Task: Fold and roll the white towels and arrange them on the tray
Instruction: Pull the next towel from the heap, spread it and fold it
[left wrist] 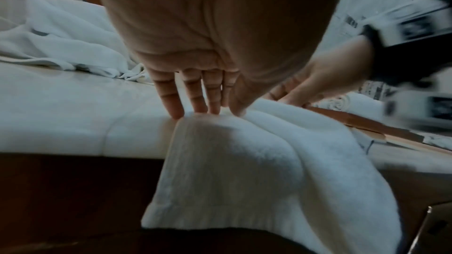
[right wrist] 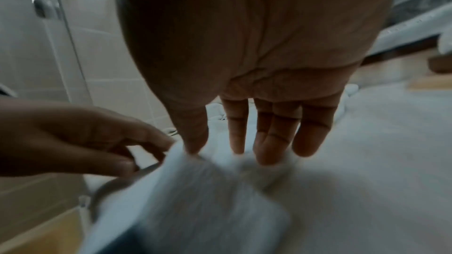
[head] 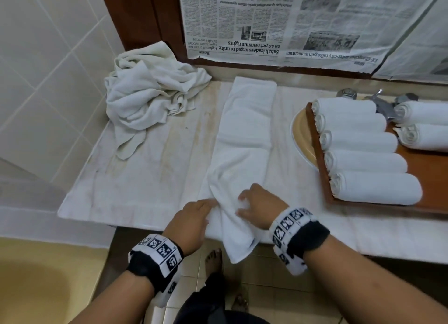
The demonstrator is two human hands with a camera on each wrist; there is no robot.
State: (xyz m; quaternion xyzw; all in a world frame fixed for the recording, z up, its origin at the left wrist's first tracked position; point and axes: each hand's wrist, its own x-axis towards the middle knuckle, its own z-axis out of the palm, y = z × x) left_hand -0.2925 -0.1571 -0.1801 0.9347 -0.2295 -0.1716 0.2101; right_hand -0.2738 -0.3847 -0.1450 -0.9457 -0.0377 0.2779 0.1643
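Observation:
A long folded white towel [head: 244,130] lies lengthwise on the cloth-covered counter [head: 145,173], its near end hanging over the front edge. My left hand [head: 211,205] touches that end's left edge with straight fingers [left wrist: 176,111], the thumb beside them on the towel [left wrist: 244,161]. My right hand [head: 242,205] rests its fingertips [right wrist: 266,154] on the bunched towel [right wrist: 195,200], just right of the left hand [right wrist: 151,152]. On the right, a wooden tray [head: 322,163] holds several rolled white towels [head: 363,144].
A pile of crumpled towels [head: 150,96] sits at the counter's back left against the tiled wall. The tray rests over a beige basin [head: 303,130] with a metal tap [head: 378,101] behind. Newspaper [head: 266,21] covers the mirror. My bare foot [head: 213,258] stands below the edge.

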